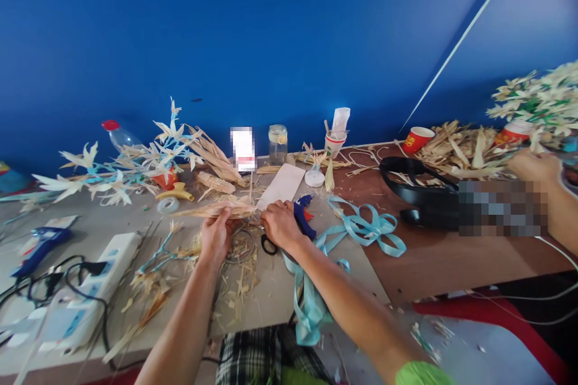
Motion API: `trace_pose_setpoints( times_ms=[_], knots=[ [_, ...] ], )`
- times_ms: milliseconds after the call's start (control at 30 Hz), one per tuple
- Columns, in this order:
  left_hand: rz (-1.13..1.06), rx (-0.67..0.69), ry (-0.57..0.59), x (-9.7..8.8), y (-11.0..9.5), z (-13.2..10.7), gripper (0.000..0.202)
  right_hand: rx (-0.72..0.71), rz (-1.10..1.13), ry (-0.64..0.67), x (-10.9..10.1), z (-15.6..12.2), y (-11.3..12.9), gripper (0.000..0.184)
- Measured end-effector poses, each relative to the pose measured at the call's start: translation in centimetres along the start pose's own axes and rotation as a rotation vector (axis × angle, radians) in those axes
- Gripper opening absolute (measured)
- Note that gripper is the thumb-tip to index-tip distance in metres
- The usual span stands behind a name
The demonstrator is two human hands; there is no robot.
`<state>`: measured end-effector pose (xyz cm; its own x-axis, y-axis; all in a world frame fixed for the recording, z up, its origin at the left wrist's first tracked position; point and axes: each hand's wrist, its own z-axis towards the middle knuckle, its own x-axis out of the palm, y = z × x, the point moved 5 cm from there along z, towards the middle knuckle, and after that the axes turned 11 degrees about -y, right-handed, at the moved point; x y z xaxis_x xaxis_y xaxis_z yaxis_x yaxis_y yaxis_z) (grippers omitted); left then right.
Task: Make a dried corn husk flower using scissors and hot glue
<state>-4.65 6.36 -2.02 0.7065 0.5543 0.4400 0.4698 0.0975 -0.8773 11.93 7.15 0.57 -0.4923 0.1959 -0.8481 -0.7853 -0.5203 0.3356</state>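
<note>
A dried corn husk [230,210] stretches sideways over the table. My left hand [217,233] pinches its middle between thumb and fingers. My right hand [280,224] is closed at the husk's right end, fingertips bent over it. Under my right hand lie scissors, one black handle [270,245] showing and the blades hidden. Just right of that hand is a blue glue gun [305,216]. A cream card [282,186] lies behind my hands. Below them, a wire ring [242,246] sits among husk scraps [244,280].
Light blue ribbon [370,225] spreads to the right and hangs over the front edge. Husk flowers [169,132], a power strip [102,289] and another blue glue gun [40,249] are left. Far right, a co-worker's hand [535,168] is near a black headset [428,198].
</note>
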Motion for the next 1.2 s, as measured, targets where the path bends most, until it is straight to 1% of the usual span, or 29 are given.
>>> trace_pose_setpoints(
  times_ms=[100, 133, 167, 200, 233, 267, 333, 367, 400, 433, 500, 533, 567, 600, 700, 733, 800, 867, 900, 967, 1067, 1133, 1200],
  knots=[
    [-0.021, 0.000, -0.010, -0.1, -0.1, 0.2, 0.030, 0.085, 0.135, -0.061, -0.4, 0.2, -0.5, 0.019],
    [-0.027, 0.006, -0.015, -0.2, -0.3, 0.2, 0.030, 0.113, 0.221, -0.052, -0.5, 0.3, -0.6, 0.018],
    [-0.030, 0.015, -0.023, -0.2, -0.4, 0.3, 0.030, 0.138, 0.327, -0.009, -0.7, 0.3, -0.8, 0.018],
    [-0.031, 0.023, -0.028, -0.3, -0.6, 0.4, 0.030, 0.145, 0.447, 0.080, -0.7, 0.2, -0.8, 0.018],
    [-0.031, 0.029, -0.032, -0.3, -0.7, 0.5, 0.030, 0.127, 0.581, 0.214, -0.7, 0.0, -0.5, 0.019],
    [-0.034, 0.032, -0.036, -0.4, -0.9, 0.6, 0.030, 0.092, 0.707, 0.386, -0.7, -0.4, 0.0, 0.021],
    [-0.048, 0.037, -0.044, -0.5, -1.0, 0.7, 0.029, -0.081, 0.942, 0.768, -1.3, -1.7, 1.5, 0.033],
    [-0.051, 0.036, -0.042, -0.5, -1.1, 0.7, 0.029, -0.140, 1.018, 0.880, -1.7, -2.2, 1.9, 0.038],
    [-0.051, 0.034, -0.042, -0.5, -1.1, 0.7, 0.028, -0.136, 1.054, 0.872, -2.0, -2.1, 1.9, 0.041],
    [-0.050, 0.034, -0.043, -0.5, -1.1, 0.7, 0.028, -0.091, 1.051, 0.794, -2.1, -1.8, 1.5, 0.042],
    [-0.047, 0.026, -0.034, -0.5, -1.0, 0.6, 0.028, 0.058, 0.920, 0.507, -2.1, -0.6, -0.1, 0.037],
    [-0.049, 0.023, -0.031, -0.5, -1.0, 0.6, 0.028, 0.114, 0.829, 0.392, -2.1, -0.3, -0.9, 0.034],
    [-0.054, 0.022, -0.031, -0.4, -1.0, 0.6, 0.028, 0.139, 0.748, 0.333, -2.0, -0.1, -1.5, 0.030],
    [-0.058, 0.024, -0.032, -0.4, -0.9, 0.6, 0.028, 0.140, 0.689, 0.330, -1.8, 0.0, -2.0, 0.028],
    [-0.054, 0.028, -0.038, -0.5, -0.9, 0.6, 0.027, 0.075, 0.629, 0.479, -1.5, -0.4, -2.4, 0.029],
    [-0.053, 0.028, -0.040, -0.5, -0.8, 0.6, 0.028, 0.057, 0.629, 0.497, -1.6, -0.5, -2.4, 0.029],
    [-0.052, 0.027, -0.043, -0.5, -0.8, 0.7, 0.028, 0.068, 0.587, 0.435, -2.2, -0.3, -2.6, 0.028],
    [-0.055, 0.028, -0.046, -0.5, -0.7, 0.7, 0.028, 0.119, 0.469, 0.345, -2.7, 0.0, -3.1, 0.024],
    [-0.055, 0.029, -0.046, -0.4, -0.7, 0.7, 0.028, 0.142, 0.389, 0.326, -2.7, 0.1, -3.2, 0.023],
    [-0.051, 0.032, -0.042, -0.4, -0.7, 0.6, 0.027, 0.148, 0.234, 0.344, -2.6, 0.0, -3.1, 0.020],
    [-0.038, 0.038, -0.039, -0.3, -0.7, 0.6, 0.028, 0.057, 0.047, 0.359, -2.2, -0.5, -1.8, 0.024],
    [-0.034, 0.047, -0.041, -0.4, -0.6, 0.6, 0.028, -0.016, -0.061, 0.329, -1.9, -0.9, -0.5, 0.029],
    [-0.030, 0.055, -0.043, -0.5, -0.5, 0.7, 0.029, -0.037, -0.133, 0.302, -1.6, -1.4, 0.4, 0.033]
  ],
)
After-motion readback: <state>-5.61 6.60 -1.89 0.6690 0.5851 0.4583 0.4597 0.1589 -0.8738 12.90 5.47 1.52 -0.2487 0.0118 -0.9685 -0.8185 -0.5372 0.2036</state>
